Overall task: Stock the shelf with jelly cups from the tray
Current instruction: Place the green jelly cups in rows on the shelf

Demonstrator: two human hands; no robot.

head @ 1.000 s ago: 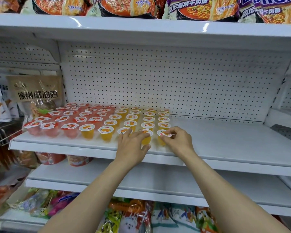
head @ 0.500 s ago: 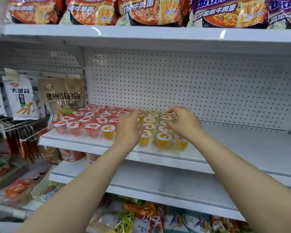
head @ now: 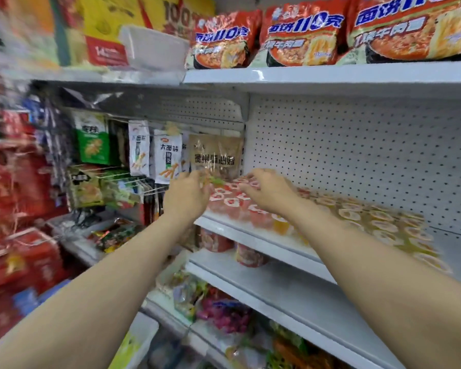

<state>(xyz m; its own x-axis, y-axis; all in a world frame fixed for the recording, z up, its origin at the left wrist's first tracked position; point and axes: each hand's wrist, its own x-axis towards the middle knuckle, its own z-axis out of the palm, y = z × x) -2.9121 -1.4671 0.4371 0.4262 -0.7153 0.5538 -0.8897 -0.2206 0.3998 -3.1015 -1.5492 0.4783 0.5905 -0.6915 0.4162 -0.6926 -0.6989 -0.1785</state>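
Note:
Several jelly cups stand in tight rows on the white shelf (head: 250, 239): red ones (head: 232, 202) at the left end, yellow ones (head: 383, 225) to the right. My left hand (head: 186, 195) hovers at the left edge of the red cups, fingers loosely curled, with nothing visible in it. My right hand (head: 269, 193) reaches over the red cups with fingers spread downward, touching or just above their lids. Motion blur hides finer contact. A white plastic tray (head: 155, 46) sits on the top shelf at the left.
Instant noodle packs (head: 304, 35) line the top shelf. Snack bags (head: 168, 158) and a brown bag (head: 216, 155) hang left of the cups. A pegboard back wall (head: 357, 155) stands behind them. The lower shelf (head: 290, 296) holds a few red cups.
Both hands have moved left from the yellow cups to the red cups at the shelf's left end. The view has swung left and is blurred.

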